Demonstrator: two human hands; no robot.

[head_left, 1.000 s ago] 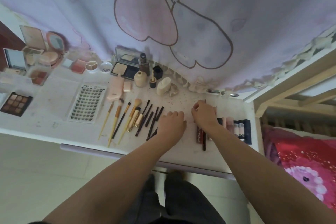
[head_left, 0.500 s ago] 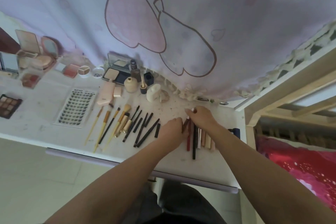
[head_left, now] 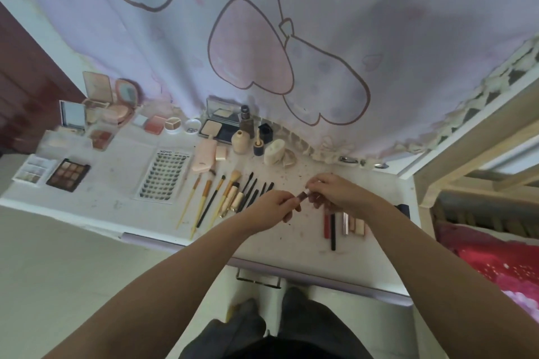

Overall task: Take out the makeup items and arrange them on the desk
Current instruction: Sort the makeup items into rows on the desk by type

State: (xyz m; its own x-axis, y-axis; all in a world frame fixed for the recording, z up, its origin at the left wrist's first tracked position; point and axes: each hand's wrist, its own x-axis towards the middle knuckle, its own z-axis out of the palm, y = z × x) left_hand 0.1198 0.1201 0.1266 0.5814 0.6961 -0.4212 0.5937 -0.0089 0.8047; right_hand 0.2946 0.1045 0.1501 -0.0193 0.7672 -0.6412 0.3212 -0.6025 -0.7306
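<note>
A lilac curtain printed with balloons hangs behind the fingers, its hem lying on the back of the white desk under both hands. Well left of the fingers lies a lash tray, and further left a dark palette. Open compacts stand at the desk's far left corner, well apart from the hands. A black powder case with its lid up sits beyond the fingers against the curtain, with a cream bottle just in front of it. A row of brushes lies just left of the left hand; the nearest dark ones run under its knuckles. Below the right hand a row of sticks, red, black, silver and beige, lies side by side; the wrist hides their upper ends. Between the two hands, raised off the desk, is a small dark-red tube. The left thumb and fingers pinch its lower end, the rest of that hand curled in. The right fingertips close narrowly on its upper end, where a pale cap shows. Whether the cap is on or coming off I cannot tell.
</note>
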